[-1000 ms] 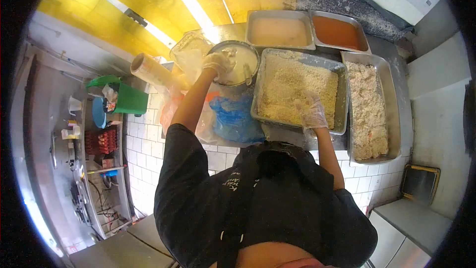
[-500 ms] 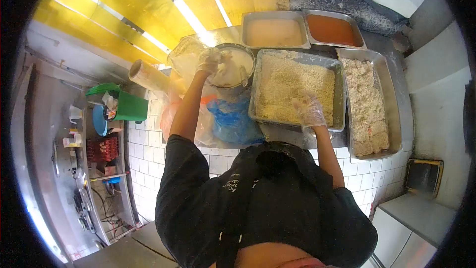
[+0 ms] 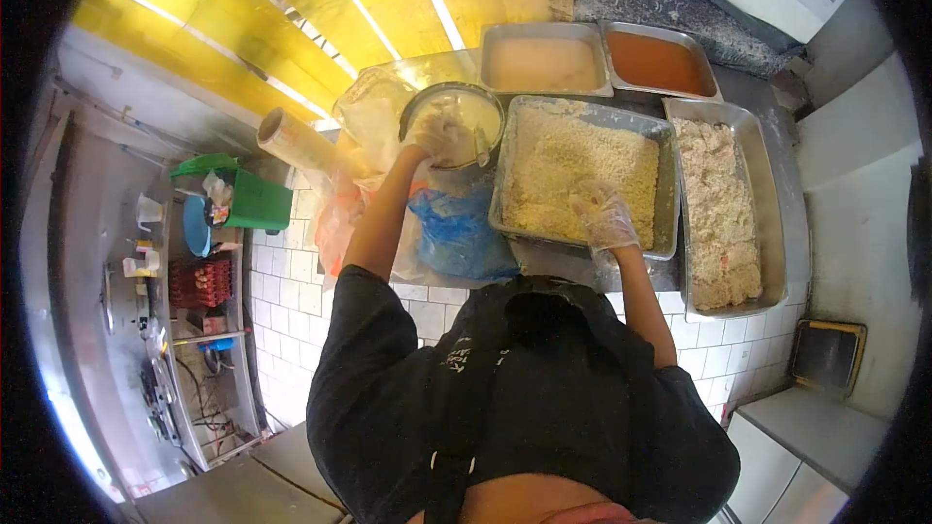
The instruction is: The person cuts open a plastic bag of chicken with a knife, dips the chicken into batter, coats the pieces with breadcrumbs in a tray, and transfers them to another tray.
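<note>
My left hand point(image 3: 437, 136), in a clear plastic glove, reaches into a round bowl point(image 3: 498, 133) of pale, creamy liquid. Its fingers are blurred against the liquid, so their grip does not show. Near the bowl's right side a light-coloured handle or utensil point(image 3: 482, 147) leans against the rim. My right hand point(image 3: 606, 213), gloved as well, rests on the yellowish crumbs point(image 3: 582, 150) at the near side of a deep grey tray point(image 3: 666, 184). Its fingers are stretched out over the crumbs, with nothing visible in them.
A long metal pan point(image 3: 767, 223) of crumb-coated pieces stands at the right. Behind are pans of pale liquid point(image 3: 544, 63) and orange-red liquid point(image 3: 660, 63). A blue plastic bag point(image 3: 461, 233), a film roll point(image 3: 291, 141) and a green bin point(image 3: 257, 199) are at the left.
My left hand has moved from the bowl's left rim down and right into the bowl. The right hand stays on the crumbs with little movement. The view has shifted slightly.
</note>
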`<state>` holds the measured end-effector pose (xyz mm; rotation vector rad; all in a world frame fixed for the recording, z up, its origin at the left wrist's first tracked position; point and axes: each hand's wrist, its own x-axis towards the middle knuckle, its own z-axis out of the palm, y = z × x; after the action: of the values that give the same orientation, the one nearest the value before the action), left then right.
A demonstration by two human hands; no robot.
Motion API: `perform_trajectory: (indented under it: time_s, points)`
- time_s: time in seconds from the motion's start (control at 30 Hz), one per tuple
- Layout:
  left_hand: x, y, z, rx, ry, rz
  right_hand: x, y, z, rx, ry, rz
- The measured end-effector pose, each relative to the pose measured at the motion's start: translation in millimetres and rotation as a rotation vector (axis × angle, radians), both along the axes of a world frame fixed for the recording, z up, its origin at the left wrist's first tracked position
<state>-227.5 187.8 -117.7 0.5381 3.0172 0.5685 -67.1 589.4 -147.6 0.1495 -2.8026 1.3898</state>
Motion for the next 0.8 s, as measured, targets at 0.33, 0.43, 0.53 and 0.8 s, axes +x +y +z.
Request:
perform_trajectory:
  time_s: [0.33, 0.43, 0.53, 0.8]
  points:
    - [-21.7, -43.2, 4.1, 0.391, 0.081, 0.328, -27.5, -50.9, 19.7, 0.427, 0.116, 0.461]
    - [-18.9, -38.0, -2.0, 0.233, 0.158, 0.344, -44.3, -86.7, 14.4, 0.485, 0.055, 0.647]
    - [-51.3, -40.7, -16.0, 0.131, 0.235, 0.398, -50.4, -73.5, -4.8, 0.542, -0.012, 0.714]
    - [-55.2, -19.8, 32.3, 0.408, 0.037, 0.367, -55.0, 20.6, -56.1, 0.763, -0.127, 0.700]
